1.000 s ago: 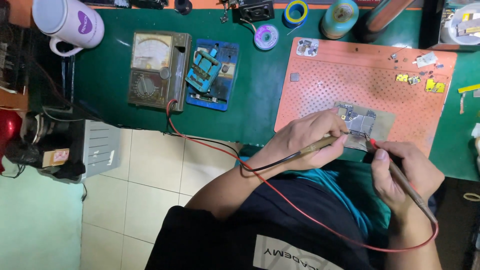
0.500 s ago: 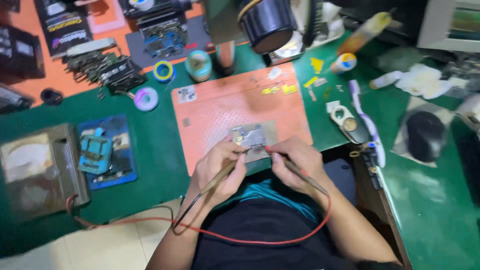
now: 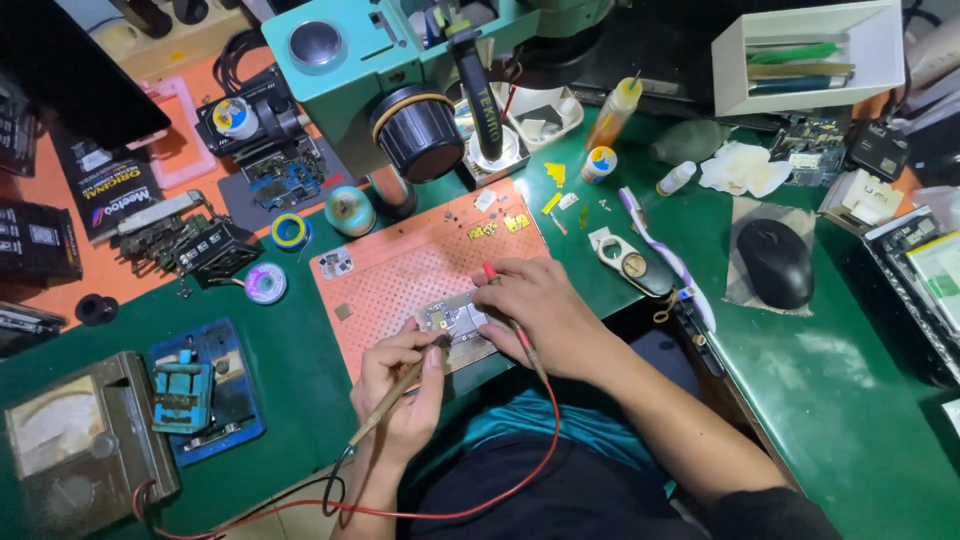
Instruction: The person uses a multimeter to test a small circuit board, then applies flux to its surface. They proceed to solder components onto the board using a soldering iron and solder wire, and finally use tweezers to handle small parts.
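Both hands work over a small circuit board (image 3: 452, 321) lying on the orange perforated mat (image 3: 400, 275). The left hand (image 3: 400, 385) has its fingers clamped on a black-leaded probe (image 3: 395, 393), while the right hand (image 3: 535, 310) pinches a red probe (image 3: 497, 285), both tips on the board.

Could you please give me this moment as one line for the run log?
left hand: black probe on circuit board | right hand: red probe on board | board on orange mat

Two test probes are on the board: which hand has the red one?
The right hand holds the red-tipped probe with the red lead. The left hand holds the black probe, its tip touching the circuit board.
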